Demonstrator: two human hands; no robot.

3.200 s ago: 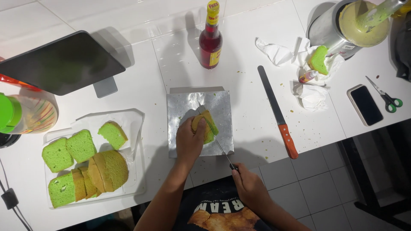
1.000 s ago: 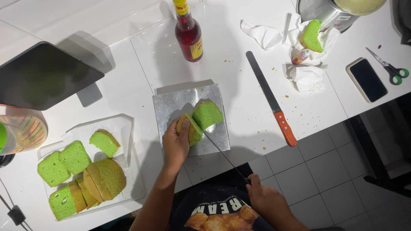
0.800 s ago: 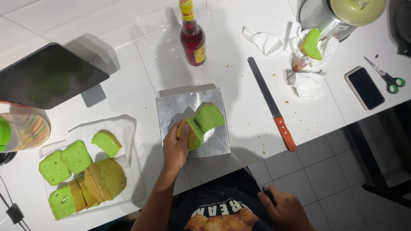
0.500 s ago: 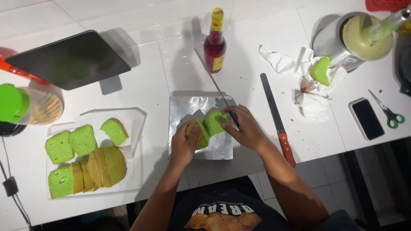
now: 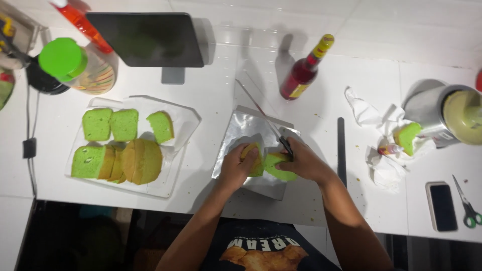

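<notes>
Moved: since half a second ago the right hand (image 5: 304, 163) has kept its place over the foil, and the knife (image 5: 266, 123) it carries now lies with its thin blade slanting up and left, away from the body; the view has also tipped, so more of the tablet shows.
Cake: two green pieces sit on the foil (image 5: 241, 128) at the table's near edge, a left piece (image 5: 253, 158) with a yellow-brown crust and a right piece (image 5: 277, 165), touching or almost so.
Left hand (image 5: 235, 168): fingers curled and closed around the left piece from its left side, likely to steady it.
Right hand: fingers closed on the knife handle, the hand resting against the right piece; the piece shows under and in front of the knuckles, the blade reaching beyond it.
Why the foil: it seems to serve as a clean cutting mat that keeps crumbs off the table (image 5: 216, 85).
Tray (image 5: 186, 120): well left of the foil, holding more green slices and a round loaf end.
Farther out: a red bottle (image 5: 301, 75) behind the foil, a second long knife (image 5: 341, 145) just right of the right arm, crumpled paper (image 5: 374, 113), a metal cup (image 5: 427, 105), a phone (image 5: 443, 206), scissors (image 5: 467, 208), a tablet (image 5: 145, 37) and a green-lidded jar (image 5: 75, 62).
</notes>
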